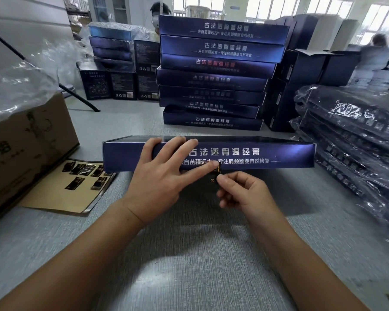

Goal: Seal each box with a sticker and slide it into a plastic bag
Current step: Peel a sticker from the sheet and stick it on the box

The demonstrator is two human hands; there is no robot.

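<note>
A flat dark blue box [267, 153] with white lettering lies in front of me on the grey table, its long side facing me. My left hand [160, 176] lies spread over its near side, fingers straight, the thumb pressing near the bottom edge. Just below that edge hangs a small black and gold sticker [213, 179], pinched by the thumb and forefinger of my right hand [240, 191]. The sticker's top touches the box at the thumb tip.
A backing sheet [76, 187] with several black stickers lies at the left, beside a brown carton [27, 140]. A tall stack of blue boxes [216, 72] stands behind. Bagged boxes [350, 131] pile at the right. Loose plastic bags [20, 70] top the carton. People sit at the back.
</note>
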